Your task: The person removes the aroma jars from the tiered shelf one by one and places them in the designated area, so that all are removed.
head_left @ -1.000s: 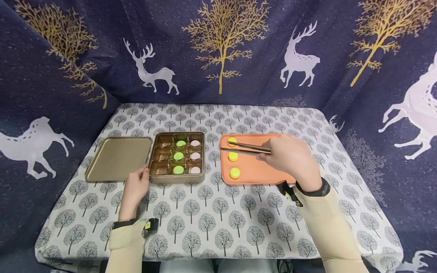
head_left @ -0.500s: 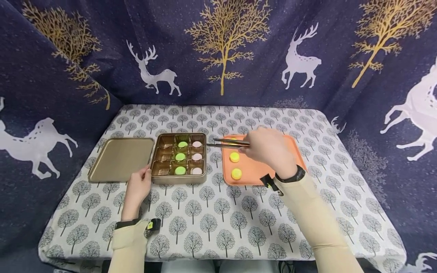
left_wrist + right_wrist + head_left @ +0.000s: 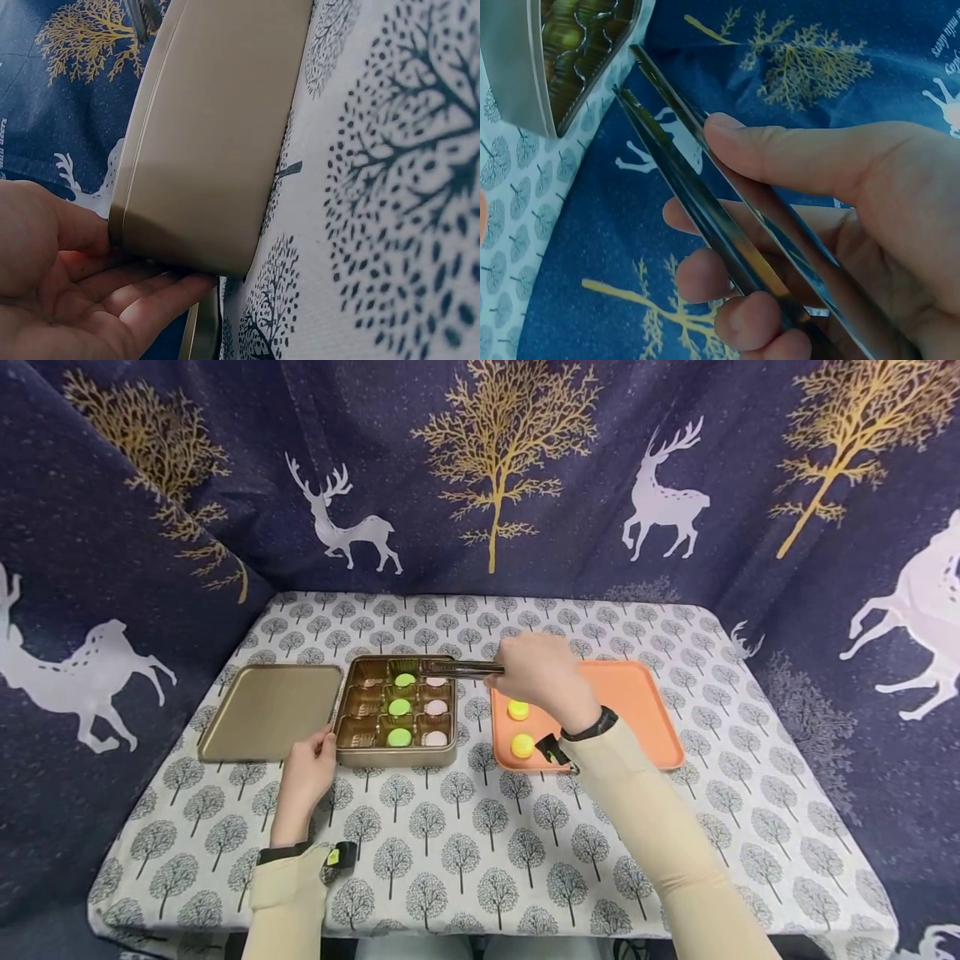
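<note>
A gold tin box (image 3: 396, 758) has a brown insert of several compartments: green macarons (image 3: 400, 707) in the middle column, pink macarons (image 3: 436, 707) in the right. The left column holds none. My left hand (image 3: 309, 772) holds the box's near left corner, thumb at the rim, fingers along the side in the left wrist view. My right hand (image 3: 536, 672) grips metal tongs (image 3: 468, 669), whose tips appear over the far right compartment. In the right wrist view the tongs' tips stand slightly apart with nothing between them. Yellow macarons (image 3: 518, 710) lie on an orange tray (image 3: 630, 710).
Left of the box lies a flat gold lid (image 3: 270, 710). A tree-patterned cloth (image 3: 420, 860) covers the table. Behind it hangs a dark blue curtain (image 3: 435, 552) with deer and trees. The right hand and forearm hide part of the tray.
The right hand has carried the tongs leftward, from the far yellow macaron on the tray to over the box's right column. The left hand stays at the box corner.
</note>
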Demonstrator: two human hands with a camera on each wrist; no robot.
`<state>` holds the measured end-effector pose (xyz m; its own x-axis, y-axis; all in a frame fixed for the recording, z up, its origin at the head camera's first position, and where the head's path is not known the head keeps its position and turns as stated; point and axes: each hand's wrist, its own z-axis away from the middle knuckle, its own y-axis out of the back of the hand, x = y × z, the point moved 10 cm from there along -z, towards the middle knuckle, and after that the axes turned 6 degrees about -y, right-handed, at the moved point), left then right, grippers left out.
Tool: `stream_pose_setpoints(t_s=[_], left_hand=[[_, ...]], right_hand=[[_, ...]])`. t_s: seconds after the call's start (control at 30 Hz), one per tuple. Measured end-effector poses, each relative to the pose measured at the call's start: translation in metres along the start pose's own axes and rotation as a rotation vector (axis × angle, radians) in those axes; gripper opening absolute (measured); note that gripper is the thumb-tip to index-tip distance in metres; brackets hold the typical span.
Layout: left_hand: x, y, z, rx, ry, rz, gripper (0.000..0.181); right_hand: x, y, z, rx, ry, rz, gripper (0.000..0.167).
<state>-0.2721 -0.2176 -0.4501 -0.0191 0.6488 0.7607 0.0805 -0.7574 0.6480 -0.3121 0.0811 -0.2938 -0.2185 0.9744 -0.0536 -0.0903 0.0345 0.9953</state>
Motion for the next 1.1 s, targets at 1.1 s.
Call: stream_pose_setpoints(t_s=[1.1], left_hand=[[0.002, 0.001, -0.002, -0.014, -0.008, -0.003, 0.046]], right_hand=[[-0.074, -0.021, -0.062, -0.034, 0.010, 0.221, 0.014]])
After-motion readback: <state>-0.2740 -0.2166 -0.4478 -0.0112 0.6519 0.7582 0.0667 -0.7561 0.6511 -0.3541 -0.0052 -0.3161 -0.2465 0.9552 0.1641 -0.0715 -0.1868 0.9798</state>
